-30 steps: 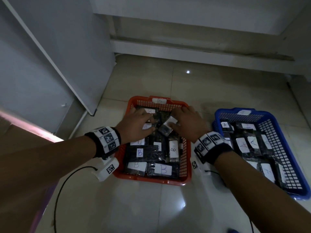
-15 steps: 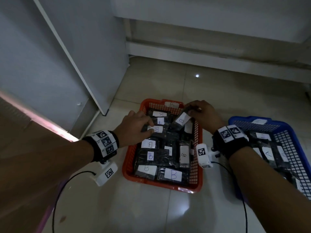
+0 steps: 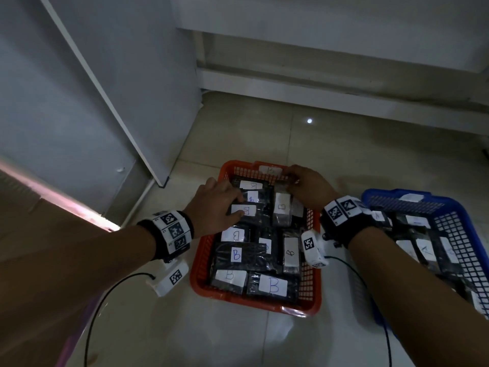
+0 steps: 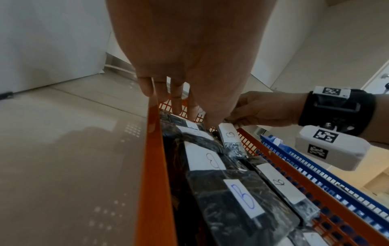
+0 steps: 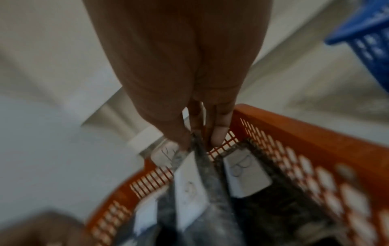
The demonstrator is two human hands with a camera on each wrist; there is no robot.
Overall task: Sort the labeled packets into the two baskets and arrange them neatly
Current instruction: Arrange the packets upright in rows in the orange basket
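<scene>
An orange basket [image 3: 201, 260] on the floor holds several dark packets with white B labels. To its right a blue basket [image 3: 473, 234] holds packets labeled A. My right hand [image 3: 304, 181] pinches the far end of one B packet [image 3: 281, 210] at the basket's far right corner; the packet [image 5: 202, 174] hangs tilted from thumb and fingers. My left hand [image 3: 219, 205] lies with straight fingers on the B packets [image 3: 244, 210] at the far left of the orange basket [image 4: 153, 166].
A grey cabinet panel [image 3: 119, 88] stands at the left and a white ledge [image 3: 344, 88] runs along the back. Black cables [image 3: 105, 300] trail from both wrist cameras over the tiled floor [image 3: 238, 340] in front of the baskets.
My right hand carried the B packet from the basket's middle to its far right corner and lowered it. My left hand stayed on the far left packets.
</scene>
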